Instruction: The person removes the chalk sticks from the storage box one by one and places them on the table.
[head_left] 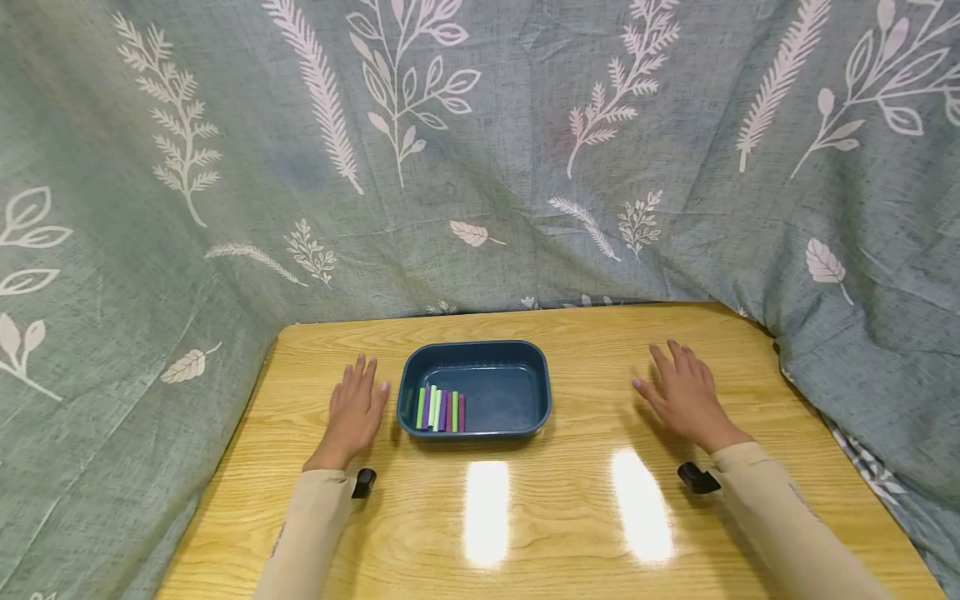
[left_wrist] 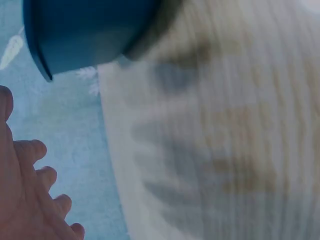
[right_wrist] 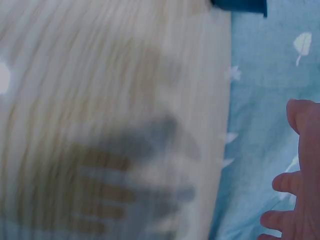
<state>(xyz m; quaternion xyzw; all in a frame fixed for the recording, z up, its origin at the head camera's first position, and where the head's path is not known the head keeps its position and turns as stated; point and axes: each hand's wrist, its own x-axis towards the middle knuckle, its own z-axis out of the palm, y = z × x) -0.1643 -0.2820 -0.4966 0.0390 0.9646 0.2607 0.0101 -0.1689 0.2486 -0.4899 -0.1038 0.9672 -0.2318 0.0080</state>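
Observation:
A dark blue rectangular tray [head_left: 513, 400] sits on the wooden table. Several slim chalk-like sticks [head_left: 442, 410] in green, pale green, purple and magenta stand side by side in its left part. My left hand [head_left: 352, 412] hovers just left of the tray, fingers spread, holding nothing. Well to the right of the tray, my right hand [head_left: 686, 396] is likewise spread over the table with nothing in it. The left wrist view shows the tray's outer wall [left_wrist: 90, 35] close to that hand. Only a corner of the tray [right_wrist: 242, 5] appears in the right wrist view.
The light wooden table [head_left: 570, 508] carries two bright light reflections near its front. A grey-green leaf-patterned cloth [head_left: 480, 167] hangs behind the table and along both sides. Dark wrist-camera mounts [head_left: 697, 477] stick out beneath both sleeves.

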